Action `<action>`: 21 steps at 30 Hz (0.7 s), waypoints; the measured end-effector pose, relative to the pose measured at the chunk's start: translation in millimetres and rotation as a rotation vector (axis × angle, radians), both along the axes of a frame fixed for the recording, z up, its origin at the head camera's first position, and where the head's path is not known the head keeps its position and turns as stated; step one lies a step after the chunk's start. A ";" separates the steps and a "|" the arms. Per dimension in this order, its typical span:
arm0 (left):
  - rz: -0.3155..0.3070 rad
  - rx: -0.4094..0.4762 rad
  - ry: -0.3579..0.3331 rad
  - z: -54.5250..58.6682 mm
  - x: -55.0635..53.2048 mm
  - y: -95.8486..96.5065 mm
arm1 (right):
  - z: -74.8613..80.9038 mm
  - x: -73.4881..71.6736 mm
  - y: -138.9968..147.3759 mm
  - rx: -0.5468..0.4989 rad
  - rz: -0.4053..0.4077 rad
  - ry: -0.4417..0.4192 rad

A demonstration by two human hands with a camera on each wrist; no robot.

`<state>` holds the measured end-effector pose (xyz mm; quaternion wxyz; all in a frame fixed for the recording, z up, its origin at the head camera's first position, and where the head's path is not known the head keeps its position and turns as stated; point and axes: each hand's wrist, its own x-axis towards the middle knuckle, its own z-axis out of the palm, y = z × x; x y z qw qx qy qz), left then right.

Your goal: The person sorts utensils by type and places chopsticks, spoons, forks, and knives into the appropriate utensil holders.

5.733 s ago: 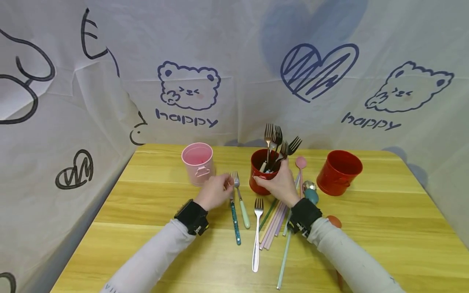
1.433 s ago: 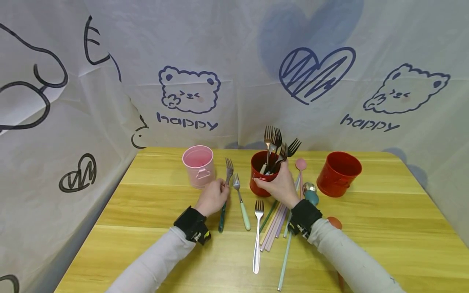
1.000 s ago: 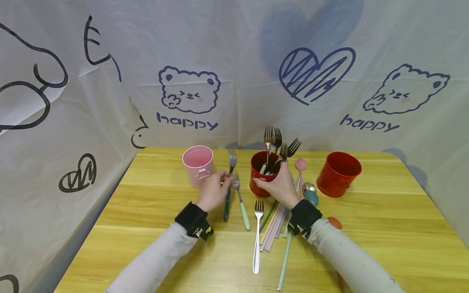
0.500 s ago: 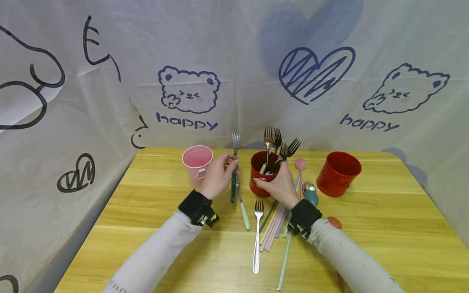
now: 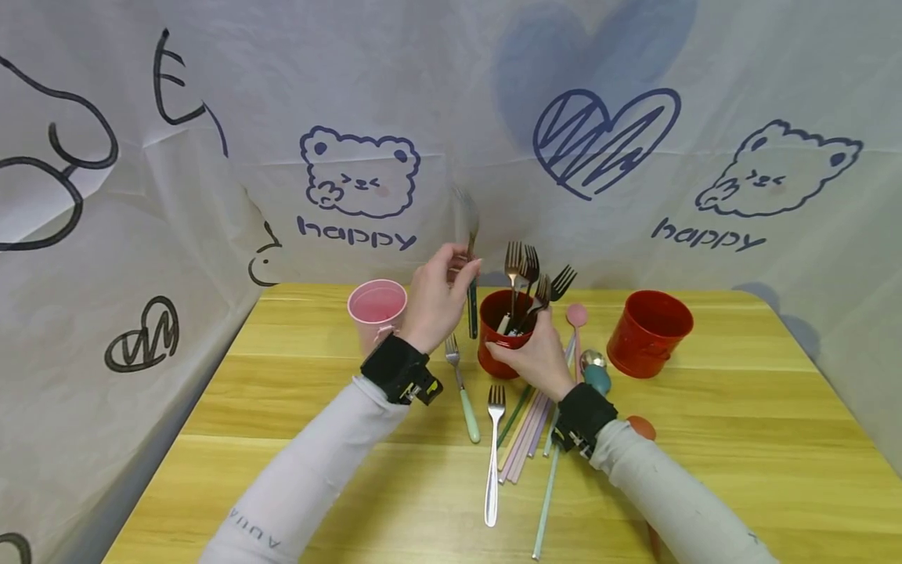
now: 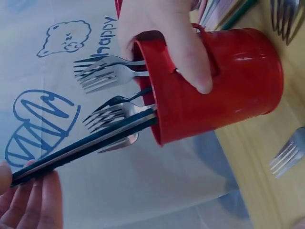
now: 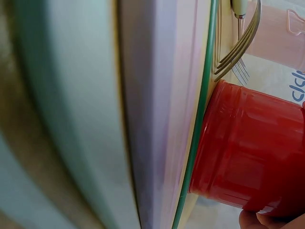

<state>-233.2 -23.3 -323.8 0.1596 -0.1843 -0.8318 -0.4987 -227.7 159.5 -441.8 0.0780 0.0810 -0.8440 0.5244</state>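
Note:
My left hand [image 5: 437, 301] pinches a dark-green-handled fork [image 5: 473, 312], tines up, just left of the middle red bucket [image 5: 495, 362]. In the left wrist view, the tip of the green handle [image 6: 90, 145] appears at the bucket's rim; whether it touches cannot be told. Several forks [image 5: 514, 266] lean in that bucket with tines upward. My right hand [image 5: 539, 356] grips the bucket by its rim and side. In the right wrist view the bucket [image 7: 252, 148] shows with only fingertips [image 7: 250, 220] at its edge.
A pink bucket [image 5: 377, 304] stands left, another red bucket [image 5: 650, 333] right. A mint-handled fork [image 5: 467, 407] and a silver fork [image 5: 492, 462] lie in front. Coloured straws [image 5: 524, 446], a pink spoon [image 5: 577, 316] and other spoons lie around the right forearm.
My left hand took up the green-handled fork from the table, raised it tines up and carried it rightward to the middle red bucket. The right hand has stayed on that bucket.

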 end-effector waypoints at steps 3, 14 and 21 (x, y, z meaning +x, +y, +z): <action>0.005 0.009 0.046 0.9 -1.8 7.0 | -0.4 -0.5 -0.2 0.001 0.000 -0.003; 0.029 -0.056 0.072 -13.2 -8.0 20.9 | -0.4 -0.5 -0.4 0.014 -0.002 0.000; 0.030 -0.027 0.101 -0.3 -7.0 24.7 | 0.7 0.0 0.2 0.019 -0.009 -0.007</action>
